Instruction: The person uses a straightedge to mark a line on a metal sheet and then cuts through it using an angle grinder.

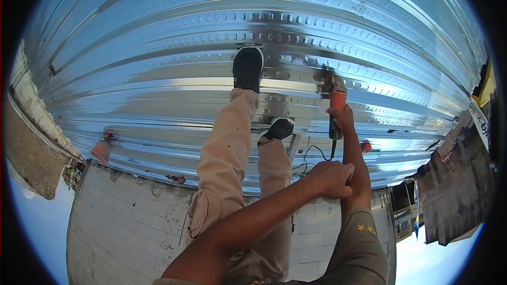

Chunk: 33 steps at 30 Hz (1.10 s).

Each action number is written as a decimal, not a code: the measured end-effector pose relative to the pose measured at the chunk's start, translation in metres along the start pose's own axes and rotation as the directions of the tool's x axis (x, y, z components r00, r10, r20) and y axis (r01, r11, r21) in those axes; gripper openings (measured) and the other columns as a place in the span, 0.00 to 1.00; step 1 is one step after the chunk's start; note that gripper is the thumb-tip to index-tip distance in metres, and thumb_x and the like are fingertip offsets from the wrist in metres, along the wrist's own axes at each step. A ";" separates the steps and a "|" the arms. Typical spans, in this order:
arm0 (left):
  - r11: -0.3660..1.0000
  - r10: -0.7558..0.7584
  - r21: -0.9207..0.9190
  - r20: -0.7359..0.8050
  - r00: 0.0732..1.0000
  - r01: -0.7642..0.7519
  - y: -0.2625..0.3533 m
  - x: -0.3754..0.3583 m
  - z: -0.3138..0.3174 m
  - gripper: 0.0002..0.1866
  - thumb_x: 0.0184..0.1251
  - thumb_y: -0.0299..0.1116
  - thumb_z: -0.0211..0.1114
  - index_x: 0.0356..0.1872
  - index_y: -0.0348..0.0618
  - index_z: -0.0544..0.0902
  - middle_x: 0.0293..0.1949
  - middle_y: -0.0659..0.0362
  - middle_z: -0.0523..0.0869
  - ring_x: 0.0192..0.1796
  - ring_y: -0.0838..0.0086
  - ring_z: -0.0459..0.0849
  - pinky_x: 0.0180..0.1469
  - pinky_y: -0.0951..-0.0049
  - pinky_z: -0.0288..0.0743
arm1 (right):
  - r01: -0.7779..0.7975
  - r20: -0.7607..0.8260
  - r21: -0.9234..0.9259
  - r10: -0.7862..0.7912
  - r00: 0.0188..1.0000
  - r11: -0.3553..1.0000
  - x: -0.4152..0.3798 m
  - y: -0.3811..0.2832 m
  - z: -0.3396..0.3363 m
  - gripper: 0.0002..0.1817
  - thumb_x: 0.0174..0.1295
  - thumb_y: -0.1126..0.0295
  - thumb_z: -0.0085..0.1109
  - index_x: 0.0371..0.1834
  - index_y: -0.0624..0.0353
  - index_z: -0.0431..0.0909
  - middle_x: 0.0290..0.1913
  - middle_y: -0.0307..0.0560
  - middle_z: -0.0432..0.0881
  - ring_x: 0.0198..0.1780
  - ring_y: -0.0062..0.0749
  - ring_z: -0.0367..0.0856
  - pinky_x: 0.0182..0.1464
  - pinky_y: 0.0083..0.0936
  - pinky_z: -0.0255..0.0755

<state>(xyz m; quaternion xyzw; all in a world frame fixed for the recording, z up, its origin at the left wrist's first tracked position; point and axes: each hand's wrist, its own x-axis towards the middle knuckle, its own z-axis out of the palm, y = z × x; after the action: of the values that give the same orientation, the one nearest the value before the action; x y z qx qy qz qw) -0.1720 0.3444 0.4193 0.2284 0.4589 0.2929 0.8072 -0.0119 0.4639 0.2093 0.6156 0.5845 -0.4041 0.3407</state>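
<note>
My right hand (342, 117) is wrapped round the body of an angle grinder (338, 98) with an orange housing and a black rear grip. The grinder's head rests at a rib of the shiny metal decking (296, 82), where dark marks show. From its rear end a black cord (310, 149) loops down toward my left arm. My left hand (330, 178) crosses over my right forearm, its fingers curled and pressed together at the arm; what they pinch, if anything, is hidden.
My dark shoes (247, 68) stand on the ribbed decking. An orange bucket-like thing (102, 151) sits at the left and a small red object (365, 146) lies right of my forearm. A pale block wall (127, 221) borders the deck, with a rusty roof (454, 190) beyond at right.
</note>
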 end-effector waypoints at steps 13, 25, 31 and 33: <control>1.000 0.005 0.011 -0.010 1.000 -0.005 -0.001 -0.004 -0.001 0.19 0.52 0.38 0.68 0.43 0.38 0.79 0.36 0.48 0.88 0.41 0.54 0.88 0.45 0.55 0.79 | -0.006 -0.027 0.011 0.006 1.000 1.000 0.000 0.024 0.013 0.29 0.41 0.58 0.76 0.44 0.66 0.80 0.34 0.52 0.86 0.32 0.38 0.85 0.39 0.34 0.79; 1.000 0.008 0.017 -0.007 1.000 -0.008 -0.007 -0.003 0.006 0.19 0.52 0.38 0.68 0.42 0.38 0.79 0.35 0.47 0.88 0.41 0.53 0.88 0.45 0.54 0.78 | -0.005 -0.057 -0.002 0.004 0.998 1.000 0.000 0.023 0.022 0.31 0.40 0.57 0.75 0.45 0.67 0.79 0.36 0.54 0.86 0.34 0.42 0.86 0.40 0.37 0.80; 1.000 0.006 0.016 -0.012 1.000 -0.006 -0.007 -0.003 0.006 0.19 0.53 0.38 0.68 0.43 0.38 0.78 0.36 0.47 0.88 0.42 0.53 0.87 0.44 0.54 0.78 | 0.022 -0.061 0.028 -0.020 0.998 0.999 0.009 0.022 0.018 0.32 0.40 0.56 0.75 0.46 0.67 0.79 0.36 0.53 0.86 0.34 0.41 0.86 0.40 0.36 0.80; 1.000 0.007 0.013 -0.008 1.000 -0.007 -0.007 -0.003 0.005 0.19 0.53 0.38 0.68 0.43 0.38 0.78 0.36 0.47 0.87 0.42 0.53 0.87 0.44 0.54 0.78 | 0.046 -0.075 0.017 -0.044 0.996 0.999 0.011 0.020 0.017 0.32 0.40 0.56 0.76 0.46 0.66 0.80 0.36 0.53 0.86 0.34 0.40 0.86 0.40 0.35 0.79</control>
<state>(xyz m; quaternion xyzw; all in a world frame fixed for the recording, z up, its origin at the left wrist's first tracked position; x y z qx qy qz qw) -0.1670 0.3367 0.4193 0.2338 0.4633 0.2937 0.8027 0.0066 0.4518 0.1912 0.6201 0.6069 -0.3936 0.3036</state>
